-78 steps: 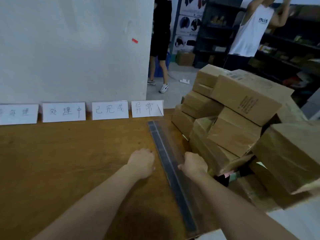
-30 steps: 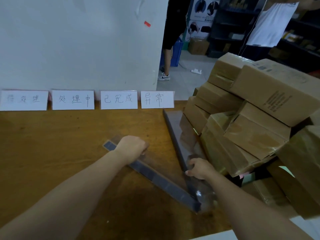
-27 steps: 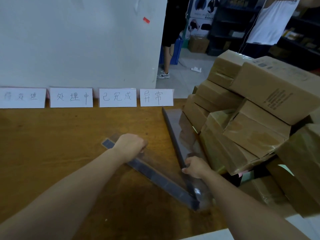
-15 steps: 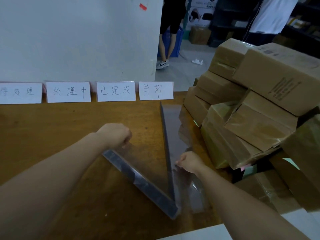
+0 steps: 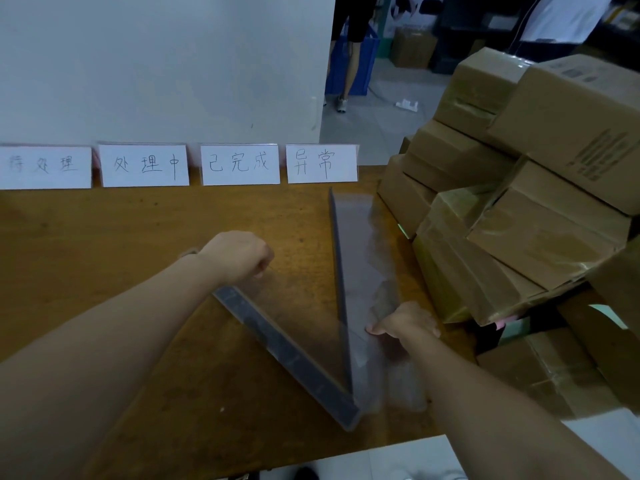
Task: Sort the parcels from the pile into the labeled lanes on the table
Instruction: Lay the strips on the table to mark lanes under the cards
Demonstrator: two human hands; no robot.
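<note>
We are gripping the slanted strip's [image 5: 287, 351] end in our curled left hand [image 5: 239, 258] and pinching the straight strip [image 5: 360, 251] with our right hand [image 5: 405, 323], just beside the parcels [image 5: 502, 220] piled at the table's [image 5: 104, 244] right, so we are probably risking toppling them

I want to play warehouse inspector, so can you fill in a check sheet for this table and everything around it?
Surface: brown wooden table.
Job's things: four label cards along the wall; cardboard parcels piled at right; none sorted yet.
Clutter: nothing seen.
Grips: left hand grips the slanted divider at its far end; right hand holds the straight divider; the dividers meet in a V.
Cables: nothing seen.
Surroundings: white wall; a person's legs beside a blue bin.
</note>
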